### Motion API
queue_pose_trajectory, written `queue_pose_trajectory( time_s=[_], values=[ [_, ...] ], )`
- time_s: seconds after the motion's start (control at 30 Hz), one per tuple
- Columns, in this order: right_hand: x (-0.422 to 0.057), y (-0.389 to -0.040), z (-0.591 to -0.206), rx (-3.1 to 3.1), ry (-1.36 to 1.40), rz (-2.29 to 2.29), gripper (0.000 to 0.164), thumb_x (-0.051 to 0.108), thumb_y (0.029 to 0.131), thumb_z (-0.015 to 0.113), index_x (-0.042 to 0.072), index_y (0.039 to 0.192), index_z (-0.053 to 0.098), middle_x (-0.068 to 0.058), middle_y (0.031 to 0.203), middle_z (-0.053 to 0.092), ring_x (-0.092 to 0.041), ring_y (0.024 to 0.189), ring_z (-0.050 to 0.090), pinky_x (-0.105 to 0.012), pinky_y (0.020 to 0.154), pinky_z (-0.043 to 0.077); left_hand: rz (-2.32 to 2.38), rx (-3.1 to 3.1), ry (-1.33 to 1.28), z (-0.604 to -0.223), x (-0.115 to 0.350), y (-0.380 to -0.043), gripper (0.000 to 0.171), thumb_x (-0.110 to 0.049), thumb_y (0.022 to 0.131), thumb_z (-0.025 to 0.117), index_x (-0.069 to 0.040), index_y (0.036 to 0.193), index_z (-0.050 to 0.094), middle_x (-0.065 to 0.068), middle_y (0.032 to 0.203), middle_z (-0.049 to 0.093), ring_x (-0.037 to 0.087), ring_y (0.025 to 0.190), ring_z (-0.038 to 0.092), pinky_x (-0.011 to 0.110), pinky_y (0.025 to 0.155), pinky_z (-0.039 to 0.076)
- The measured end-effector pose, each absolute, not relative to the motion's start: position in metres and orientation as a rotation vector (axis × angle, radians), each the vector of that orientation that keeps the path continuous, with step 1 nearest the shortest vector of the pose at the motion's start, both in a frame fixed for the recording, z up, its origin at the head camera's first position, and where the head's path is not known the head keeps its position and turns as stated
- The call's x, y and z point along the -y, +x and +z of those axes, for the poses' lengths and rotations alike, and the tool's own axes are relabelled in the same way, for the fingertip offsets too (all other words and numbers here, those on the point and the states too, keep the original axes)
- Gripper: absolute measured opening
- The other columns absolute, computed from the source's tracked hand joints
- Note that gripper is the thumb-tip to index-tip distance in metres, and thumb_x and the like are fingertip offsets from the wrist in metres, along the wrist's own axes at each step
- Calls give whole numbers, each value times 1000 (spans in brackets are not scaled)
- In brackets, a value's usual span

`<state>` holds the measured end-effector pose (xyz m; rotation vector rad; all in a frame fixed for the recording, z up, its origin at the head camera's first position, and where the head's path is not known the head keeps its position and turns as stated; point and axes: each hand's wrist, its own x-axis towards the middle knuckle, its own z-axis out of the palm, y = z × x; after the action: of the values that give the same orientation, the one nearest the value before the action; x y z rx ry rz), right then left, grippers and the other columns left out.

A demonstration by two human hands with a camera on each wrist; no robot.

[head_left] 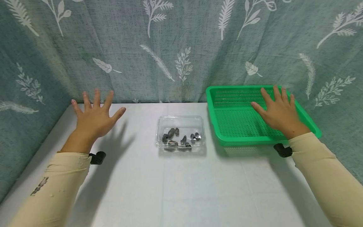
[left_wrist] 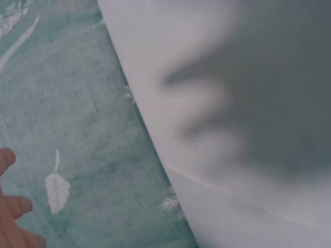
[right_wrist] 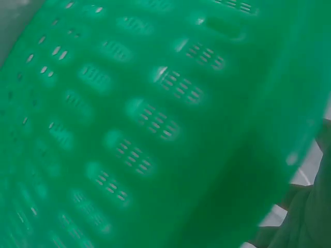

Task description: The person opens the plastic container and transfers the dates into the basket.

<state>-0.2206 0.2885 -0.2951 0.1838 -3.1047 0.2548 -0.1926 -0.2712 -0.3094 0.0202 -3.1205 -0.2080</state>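
My left hand [head_left: 95, 121] is held above the left side of the white table, fingers spread and straight, with nothing in it. In the left wrist view its fingertips [left_wrist: 18, 206] show at the lower left edge. My right hand [head_left: 282, 115] hovers over the right part of a green plastic basket [head_left: 219, 132], fingers also spread and holding nothing. The right wrist view is filled by the basket's slotted surface, with fingers [right_wrist: 305, 206] at the right edge. Between the hands stands a clear plastic box [head_left: 181, 121] with several small dark, shiny pieces [head_left: 171, 133] in it.
The white table [head_left: 184, 189] ends at the back against a grey-green curtain [head_left: 122, 41] with white leaf prints, which also hangs along the left side. Each wrist carries a small black camera mount [head_left: 97, 158]. Both hands cast shadows.
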Motion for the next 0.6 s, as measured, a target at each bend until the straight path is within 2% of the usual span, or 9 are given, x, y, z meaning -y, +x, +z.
queue_pose_trajectory(
  time_s=[0.2, 0.27, 0.3, 0.33, 0.4, 0.47, 0.53, 0.6],
  values=[
    [-284, -222, -297, 3078, 213, 255, 87, 72, 99, 20, 13, 162, 10, -32, 162, -4, -55, 148, -9, -73, 114, -10, -264, 3148, -2, -311, 270, -191, 92, -80, 93, 16, -22, 162, 2, 27, 163, -15, 55, 144, -23, 78, 105, -21],
    [-276, -217, -296, 3006, 265, 279, 81, 65, 101, 28, 10, 160, 19, -32, 162, 5, -54, 149, -1, -73, 115, -6, -308, 3120, -32, -311, 266, -187, 86, -74, 96, 26, -18, 161, 16, 28, 164, -5, 54, 148, -14, 78, 107, -16],
    [-270, -214, -297, 2939, 306, 323, 75, 59, 103, 35, 9, 158, 26, -32, 162, 11, -53, 150, 5, -73, 116, 0, -329, 3090, -56, -311, 262, -184, 80, -69, 99, 32, -16, 159, 26, 28, 164, 4, 53, 150, -5, 78, 109, -12],
    [-262, -209, -297, 2844, 356, 395, 67, 50, 104, 44, 6, 154, 36, -32, 159, 21, -53, 148, 13, -72, 117, 6, -353, 3052, -88, -311, 257, -181, 72, -63, 100, 39, -14, 154, 37, 27, 163, 14, 52, 150, 6, 78, 112, -4],
    [-242, -196, -301, 2597, 487, 556, 47, 30, 101, 57, 1, 137, 56, -29, 147, 43, -50, 140, 34, -67, 114, 23, -416, 2945, -186, -313, 245, -173, 49, -45, 101, 52, -9, 134, 58, 25, 153, 38, 49, 143, 32, 75, 112, 16],
    [-217, -180, -309, 2321, 645, 730, 27, 13, 94, 63, -2, 116, 69, -24, 127, 61, -44, 123, 51, -53, 106, 38, -474, 2835, -318, -319, 229, -165, 26, -29, 98, 61, -8, 110, 69, 20, 138, 55, 45, 128, 49, 68, 105, 32],
    [-190, -163, -318, 2108, 816, 871, 16, 5, 89, 64, -3, 99, 73, -18, 106, 68, -36, 105, 58, -39, 97, 45, -506, 2746, -467, -326, 213, -158, 14, -22, 94, 65, -9, 93, 70, 16, 126, 63, 41, 119, 56, 62, 99, 40],
    [-163, -146, -329, 2015, 988, 996, 11, 3, 88, 65, -1, 93, 73, -12, 93, 70, -27, 92, 61, -27, 87, 48, -509, 2693, -614, -334, 199, -151, 9, -20, 91, 67, -13, 84, 68, 13, 122, 65, 37, 118, 58, 59, 99, 42]
  ],
)
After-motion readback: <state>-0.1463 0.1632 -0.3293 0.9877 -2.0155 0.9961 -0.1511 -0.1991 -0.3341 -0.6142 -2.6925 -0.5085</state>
